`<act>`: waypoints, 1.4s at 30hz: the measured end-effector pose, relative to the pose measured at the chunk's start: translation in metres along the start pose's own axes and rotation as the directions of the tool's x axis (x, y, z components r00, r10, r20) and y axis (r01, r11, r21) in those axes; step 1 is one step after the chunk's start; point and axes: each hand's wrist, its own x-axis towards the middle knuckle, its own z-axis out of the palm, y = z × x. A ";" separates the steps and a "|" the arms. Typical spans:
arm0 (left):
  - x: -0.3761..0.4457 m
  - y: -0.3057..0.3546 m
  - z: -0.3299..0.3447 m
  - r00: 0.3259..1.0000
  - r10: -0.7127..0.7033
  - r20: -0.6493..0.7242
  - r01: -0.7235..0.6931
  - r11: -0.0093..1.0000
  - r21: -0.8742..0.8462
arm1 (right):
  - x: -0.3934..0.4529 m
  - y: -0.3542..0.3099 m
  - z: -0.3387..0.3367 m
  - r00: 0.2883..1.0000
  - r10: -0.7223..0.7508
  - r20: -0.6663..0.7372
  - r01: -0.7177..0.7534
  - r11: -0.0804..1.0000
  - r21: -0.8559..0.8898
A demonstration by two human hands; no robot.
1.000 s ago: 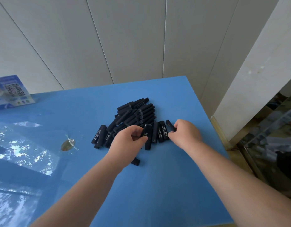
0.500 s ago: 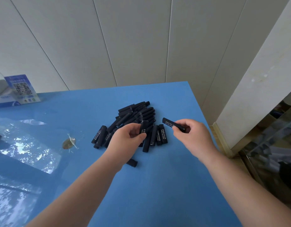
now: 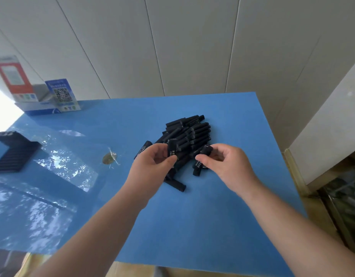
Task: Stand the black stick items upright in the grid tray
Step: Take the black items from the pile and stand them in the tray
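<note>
Each hand, left (image 3: 152,168) and right (image 3: 222,164), pinches one stick (image 3: 172,149) above the pile (image 3: 189,132); with the tray (image 3: 12,154) well apart across the desk (image 3: 192,216), loose grips could drop them.

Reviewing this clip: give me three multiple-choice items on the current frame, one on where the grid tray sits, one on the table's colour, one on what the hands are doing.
1. Where is the grid tray?
A. far left of the table
B. under the pile
C. on the floor

2. What colour is the table?
A. white
B. blue
C. green

3. What are the hands doing?
A. resting flat
B. both empty
C. each holding a stick

Answers:
1 A: it lies at the left edge.
2 B: its top is blue.
3 C: left hand and right hand each pinch a black stick above the pile.
</note>
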 end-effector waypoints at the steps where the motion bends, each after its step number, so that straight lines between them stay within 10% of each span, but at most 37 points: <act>1: -0.002 -0.001 -0.006 1.000 0.002 -0.005 -0.002 1.000 -0.012 | 0.000 -0.002 0.006 1.000 -0.012 0.014 0.012 1.000 0.004; 12: -0.033 -0.028 -0.092 0.990 -0.043 -0.138 0.022 0.989 -0.148 | 0.000 -0.046 0.107 0.951 -0.109 0.291 0.117 0.993 -0.012; 42: -0.105 -0.174 -0.463 0.965 -0.058 -0.255 -0.011 0.965 -0.262 | -0.044 -0.135 0.489 0.928 -0.031 0.372 -0.003 0.996 0.091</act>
